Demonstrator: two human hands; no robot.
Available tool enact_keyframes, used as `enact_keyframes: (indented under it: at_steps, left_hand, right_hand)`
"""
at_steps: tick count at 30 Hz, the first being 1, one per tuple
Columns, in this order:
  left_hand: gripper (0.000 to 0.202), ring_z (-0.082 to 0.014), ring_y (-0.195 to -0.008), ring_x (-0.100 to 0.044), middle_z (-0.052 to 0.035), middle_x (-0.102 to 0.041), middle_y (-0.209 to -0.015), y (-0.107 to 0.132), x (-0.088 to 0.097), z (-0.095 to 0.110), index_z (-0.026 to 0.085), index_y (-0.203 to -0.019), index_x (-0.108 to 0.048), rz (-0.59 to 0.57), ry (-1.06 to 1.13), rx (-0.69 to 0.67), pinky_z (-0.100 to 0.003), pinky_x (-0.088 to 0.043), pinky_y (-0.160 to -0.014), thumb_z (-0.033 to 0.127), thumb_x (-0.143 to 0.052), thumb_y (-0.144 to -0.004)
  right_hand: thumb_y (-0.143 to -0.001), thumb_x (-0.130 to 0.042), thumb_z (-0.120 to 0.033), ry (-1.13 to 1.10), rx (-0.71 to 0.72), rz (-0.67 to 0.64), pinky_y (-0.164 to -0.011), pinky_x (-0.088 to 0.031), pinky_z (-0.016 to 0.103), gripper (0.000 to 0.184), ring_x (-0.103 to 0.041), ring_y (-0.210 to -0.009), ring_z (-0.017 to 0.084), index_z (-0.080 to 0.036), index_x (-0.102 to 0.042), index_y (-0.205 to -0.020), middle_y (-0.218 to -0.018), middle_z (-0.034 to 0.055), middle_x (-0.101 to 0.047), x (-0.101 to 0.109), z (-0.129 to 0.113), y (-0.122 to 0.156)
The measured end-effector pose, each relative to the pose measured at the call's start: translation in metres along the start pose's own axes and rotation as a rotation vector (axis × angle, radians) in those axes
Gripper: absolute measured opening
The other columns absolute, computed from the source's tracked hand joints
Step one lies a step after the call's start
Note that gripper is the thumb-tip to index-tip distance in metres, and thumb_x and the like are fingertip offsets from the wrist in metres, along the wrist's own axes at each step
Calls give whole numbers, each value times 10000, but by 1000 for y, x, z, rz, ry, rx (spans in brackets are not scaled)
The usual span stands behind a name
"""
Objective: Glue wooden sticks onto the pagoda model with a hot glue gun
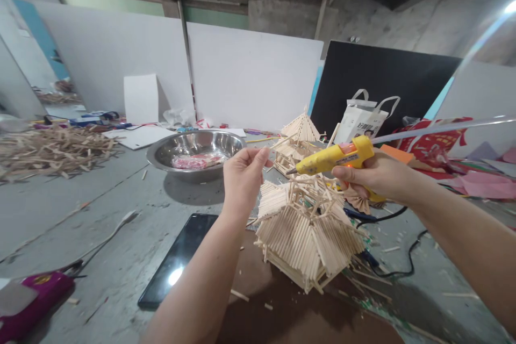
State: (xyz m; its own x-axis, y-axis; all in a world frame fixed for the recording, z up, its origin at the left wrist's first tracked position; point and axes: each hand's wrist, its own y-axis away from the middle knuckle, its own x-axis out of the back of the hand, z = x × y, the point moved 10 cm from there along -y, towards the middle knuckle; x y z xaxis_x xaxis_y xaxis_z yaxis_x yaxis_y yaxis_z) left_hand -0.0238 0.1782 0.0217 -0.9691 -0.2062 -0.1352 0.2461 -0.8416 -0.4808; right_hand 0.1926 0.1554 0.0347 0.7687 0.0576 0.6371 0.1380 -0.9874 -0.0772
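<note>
My left hand (pixel 245 174) is closed in a pinch on a short thin wooden stick (pixel 279 143), which points out to the right. A yellow glue gun (pixel 332 158) is gripped in my right hand (pixel 373 174), its nozzle aimed left and a long clear glue stick (pixel 439 128) trailing from its back. Nozzle and wooden stick are apart. Below both hands stands a small many-sided house model (pixel 310 242) built of wooden sticks, with a sloped roof and a rough opening at its top. Behind it is a second stick model (pixel 302 131) with a pointed roof.
A steel basin (pixel 193 172) holding plastic-wrapped packets stands left of centre. Near my left forearm lies a black phone (pixel 173 263). A purple tool (pixel 36 301), a stick pile (pixel 64 150), a black cable (pixel 411 263), a white bag (pixel 358 121) and red packaging (pixel 431 142) lie around.
</note>
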Motion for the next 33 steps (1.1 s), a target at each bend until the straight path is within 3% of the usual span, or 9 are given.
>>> enact_keyframes:
  at_steps: [12,20,33]
  left_hand:
    - [215,-29,-340,-366,8,-581,-533,1,4,4,161,-658,-591,22,-92,-65,-186,-285,-330,358,-544,-731]
    - [221,-36,-374,-370,9,-583,-541,2,5,11,164,-624,-577,29,-158,-125,-195,-304,-370,349,-535,-737]
    - [218,-38,-373,-378,12,-587,-530,3,5,14,163,-643,-590,29,-188,-134,-195,-307,-374,354,-538,-731]
  right_hand:
    - [-584,-614,-526,16,12,0,-296,-318,209,364,-365,-293,67,-171,-533,-592,-315,-57,-393,-1,-1,-2]
    - [-587,-648,-445,-36,25,3,-261,-301,211,296,-356,-270,65,-189,-524,-508,-326,-49,-387,-1,-2,-2]
    - [-587,-652,-459,-52,44,-1,-258,-311,212,299,-367,-271,68,-193,-536,-511,-332,-43,-399,0,1,-4]
